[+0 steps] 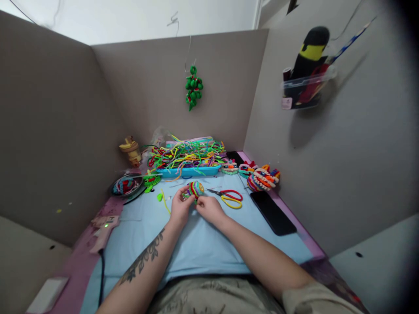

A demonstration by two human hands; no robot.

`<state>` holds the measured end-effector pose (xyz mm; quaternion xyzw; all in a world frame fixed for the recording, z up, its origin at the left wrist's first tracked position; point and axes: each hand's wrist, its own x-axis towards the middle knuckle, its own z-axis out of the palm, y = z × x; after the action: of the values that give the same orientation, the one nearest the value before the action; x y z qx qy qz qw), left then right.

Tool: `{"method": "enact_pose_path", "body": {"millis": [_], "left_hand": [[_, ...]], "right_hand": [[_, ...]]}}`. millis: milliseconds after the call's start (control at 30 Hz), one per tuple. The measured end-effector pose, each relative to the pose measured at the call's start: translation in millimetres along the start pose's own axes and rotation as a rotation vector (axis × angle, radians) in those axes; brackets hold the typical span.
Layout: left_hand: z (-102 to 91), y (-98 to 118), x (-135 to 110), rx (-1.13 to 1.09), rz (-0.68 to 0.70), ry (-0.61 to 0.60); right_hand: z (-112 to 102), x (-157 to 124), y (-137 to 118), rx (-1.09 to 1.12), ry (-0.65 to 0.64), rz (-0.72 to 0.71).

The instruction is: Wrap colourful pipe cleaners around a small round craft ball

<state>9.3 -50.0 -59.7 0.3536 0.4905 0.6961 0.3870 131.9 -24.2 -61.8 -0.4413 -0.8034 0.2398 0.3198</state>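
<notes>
Head view, left hand [179, 208] and right hand [209, 209] both closed on a striped pipe-cleaner ball [195, 189], mid-desk on the blue mat [196, 248], scissors [229, 197] just beside, phone [273, 213] by the right edge.

A small craft workstation enclosed by grey partition walls [65, 122], identified by its blue work mat [203, 240], a tray of coloured pipe cleaners [186, 157], scissors [229, 197], finished pipe-cleaner figures [262, 178], and a green ornament [194, 87] hung on the rear panel.
</notes>
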Motion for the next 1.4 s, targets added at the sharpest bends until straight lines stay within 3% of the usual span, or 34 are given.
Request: {"method": "enact_pose_path", "body": {"millis": [167,367,600,933,1067,1167,1267,1400], "left_hand": [[-5.5,-2,4,0.247,0.121,0.019],[-7.2,-5,-3,0.522,0.342,-0.143],[-1.5,-5,-13,0.575,0.328,-0.256],[1.7,-9,-10,0.567,0.229,-0.268],[6.4,-5,-12,0.518,0.211,-0.277],[7.1,-4,-11,0.434,0.160,-0.249],[4.3,-3,-7,0.257,0.031,-0.226],[0.4,3,-3,0.030,-0.097,-0.252]], "right_hand": [[-9,0,1,0.076,-0.039,0.019],[-22,-2,-6,0.244,0.198,-0.193],[-17,-2,-9,0.255,0.143,-0.348],[-62,19,14,0.525,0.612,-0.138],[-73,24,27,0.604,0.716,-0.102],[-74,26,31,0.677,0.660,-0.090],[-70,26,31,0.699,0.417,-0.081],[-59,22,26,0.502,0.138,-0.170]]}}
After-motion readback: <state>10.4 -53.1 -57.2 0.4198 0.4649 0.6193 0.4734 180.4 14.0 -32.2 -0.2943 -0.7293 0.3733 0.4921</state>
